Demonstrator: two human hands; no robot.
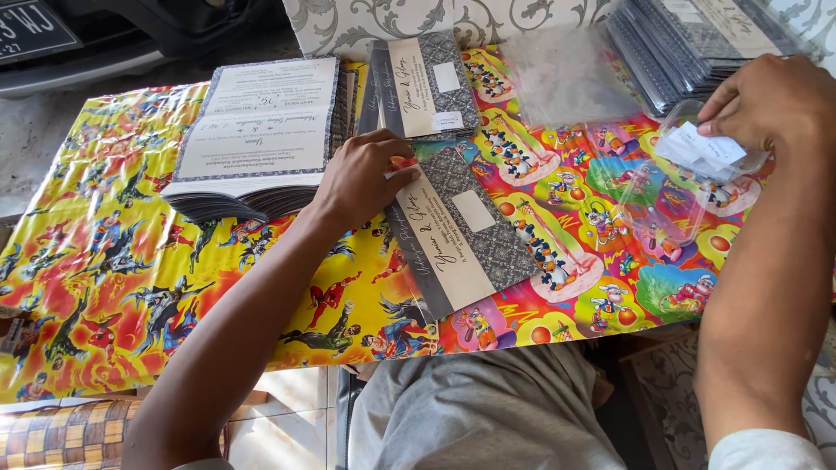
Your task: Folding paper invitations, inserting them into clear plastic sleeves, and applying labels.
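left hand [361,178] flat on grey card [461,231], right hand [771,100] pinching white labels [701,150], fingertips hidden

The left hand [361,178] sits just left of the frame's centre, palm down, fingers curled and pressing flat, thumb tucked toward the right. Its bare forearm runs down to the lower left corner. The right hand [771,104] is at the upper right, fingers bunched in a pinching grip, forearm dropping straight to the bottom edge.
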